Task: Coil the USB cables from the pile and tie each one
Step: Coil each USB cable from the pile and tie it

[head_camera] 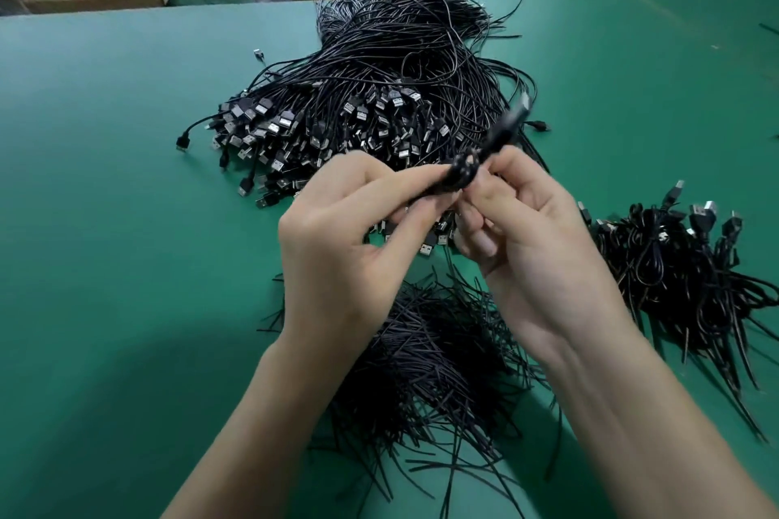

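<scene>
A slim coiled bundle of black USB cable is held up over the big pile of loose black USB cables on the green surface. The left hand and right hand both pinch its near end, fingers curled and wrists close together. This looks like the tying step. The next move probably calls for a tight twist.

held cable motion-blurred, far end unclear, tie pile pt. hidden
</scene>
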